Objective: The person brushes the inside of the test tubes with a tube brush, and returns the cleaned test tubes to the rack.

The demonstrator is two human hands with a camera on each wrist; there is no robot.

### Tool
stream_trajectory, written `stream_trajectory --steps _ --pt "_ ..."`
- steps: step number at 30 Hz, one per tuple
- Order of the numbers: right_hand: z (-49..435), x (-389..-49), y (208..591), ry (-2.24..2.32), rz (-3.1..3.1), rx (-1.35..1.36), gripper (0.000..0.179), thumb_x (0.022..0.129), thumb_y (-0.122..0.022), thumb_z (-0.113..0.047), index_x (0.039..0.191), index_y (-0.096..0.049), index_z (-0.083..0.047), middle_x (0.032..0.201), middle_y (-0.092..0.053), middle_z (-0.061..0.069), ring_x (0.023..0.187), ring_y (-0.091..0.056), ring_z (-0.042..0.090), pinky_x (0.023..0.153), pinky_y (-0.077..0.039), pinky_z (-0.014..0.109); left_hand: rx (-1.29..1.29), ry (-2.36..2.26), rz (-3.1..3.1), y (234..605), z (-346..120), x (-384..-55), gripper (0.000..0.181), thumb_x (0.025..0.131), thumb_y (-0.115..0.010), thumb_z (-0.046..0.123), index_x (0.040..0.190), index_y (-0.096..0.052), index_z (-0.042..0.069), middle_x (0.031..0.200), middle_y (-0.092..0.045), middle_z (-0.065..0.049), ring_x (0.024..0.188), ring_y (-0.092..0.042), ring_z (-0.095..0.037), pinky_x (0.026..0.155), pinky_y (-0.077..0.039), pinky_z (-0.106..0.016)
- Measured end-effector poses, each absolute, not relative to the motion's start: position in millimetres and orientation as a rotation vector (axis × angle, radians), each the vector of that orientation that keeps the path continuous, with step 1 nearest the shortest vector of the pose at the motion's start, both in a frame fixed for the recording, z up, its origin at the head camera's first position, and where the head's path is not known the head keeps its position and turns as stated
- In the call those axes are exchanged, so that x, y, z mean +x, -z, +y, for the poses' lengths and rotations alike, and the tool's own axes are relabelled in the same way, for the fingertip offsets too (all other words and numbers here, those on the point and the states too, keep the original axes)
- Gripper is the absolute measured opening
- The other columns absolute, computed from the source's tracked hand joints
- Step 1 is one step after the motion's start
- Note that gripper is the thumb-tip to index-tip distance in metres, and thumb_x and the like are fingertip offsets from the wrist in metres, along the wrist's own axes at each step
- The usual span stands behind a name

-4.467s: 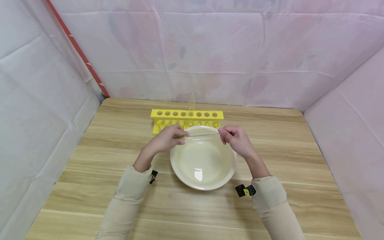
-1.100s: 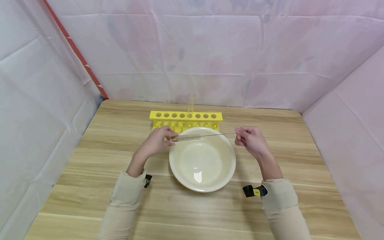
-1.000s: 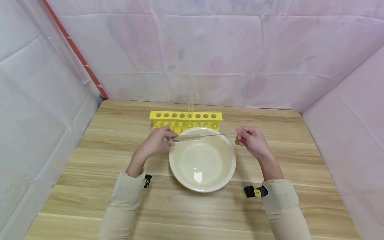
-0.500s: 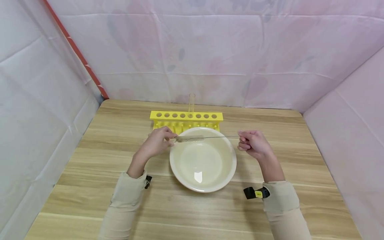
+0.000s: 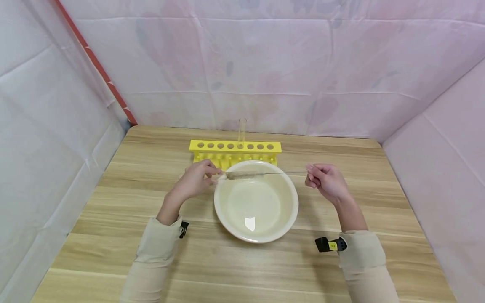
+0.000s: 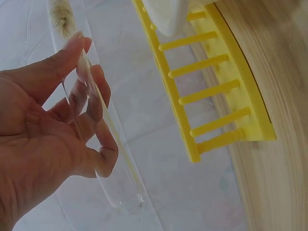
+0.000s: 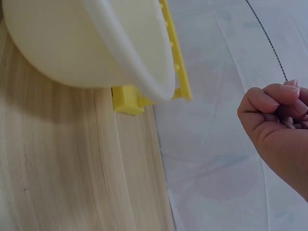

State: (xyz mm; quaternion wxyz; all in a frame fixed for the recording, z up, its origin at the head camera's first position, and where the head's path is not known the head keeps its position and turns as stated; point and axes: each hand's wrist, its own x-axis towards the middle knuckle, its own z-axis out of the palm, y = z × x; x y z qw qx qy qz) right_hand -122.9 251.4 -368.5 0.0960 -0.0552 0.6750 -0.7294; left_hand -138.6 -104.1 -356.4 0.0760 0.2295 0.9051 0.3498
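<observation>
Evidently both hands are busy above the middle of the bench [image 5: 242,269]. The left hand [image 5: 192,180] grips a clear test tube [image 6: 120,180] between thumb and fingers, its rounded end reaching past them. Inside the tube sits a brush [image 6: 62,21], its pale bristles just beyond the thumb tip. The brush's twisted wire runs out to the right hand [image 7: 276,113], which pinches it with the fingers curled in.

Tube and wire pass over the far side of a cream bowl [image 5: 254,240]. Behind that, nearer the bench's far edge, stands a yellow rack [image 5: 235,146]; another tube [image 5: 242,132] stands upright in its fifth hole from the left.
</observation>
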Motion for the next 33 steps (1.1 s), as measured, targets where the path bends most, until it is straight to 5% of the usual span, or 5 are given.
stream_trajectory --steps 8,16,25,33 --pt "257.9 -122.1 369.0 2.165 1.939 -0.138 0.039 0.097 -0.042 -0.005 0.058 -0.043 -0.001 0.052 -0.036 0.004 0.048 -0.032 0.016 0.054 -0.037 0.025 0.667 -1.113 2.621 357.4 -108.1 -140.4 0.028 0.078 -0.068 -0.003 0.106 -0.067 -0.001 0.091 -0.059 -0.011 0.077 -0.050 -0.019 0.062 -0.042 -0.029" --pt "266.2 -124.3 368.9 2.230 1.544 0.029 0.046 0.098 -0.030 0.001 0.054 -0.038 -0.007 0.053 -0.035 -0.002 0.046 -0.018 0.013 0.055 -0.017 0.028 0.638 -1.035 2.694 360.5 -111.6 -139.6 0.029 0.077 -0.070 0.000 0.105 -0.068 0.001 0.090 -0.059 -0.008 0.076 -0.051 -0.019 0.064 -0.041 -0.030" --pt "282.4 -123.2 373.2 2.244 1.527 -0.116 0.045 0.098 -0.026 0.003 0.057 -0.042 -0.005 0.055 -0.033 0.001 0.048 -0.016 0.015 0.056 -0.016 0.030 0.660 -0.983 2.746 358.3 -118.5 -138.4 0.028 0.077 -0.067 -0.003 0.104 -0.069 0.003 0.093 -0.059 -0.008 0.079 -0.052 -0.021 0.070 -0.040 -0.036" --pt "321.3 -111.5 373.8 2.343 1.496 -0.221 0.042 0.098 -0.018 0.004 0.060 -0.033 -0.002 0.059 -0.020 0.008 0.050 -0.013 0.018 0.057 -0.016 0.032 0.432 -0.925 2.866 362.6 -147.0 -139.4 0.026 0.079 -0.067 -0.001 0.105 -0.068 0.004 0.101 -0.059 -0.013 0.087 -0.056 -0.027 0.075 -0.037 -0.048"
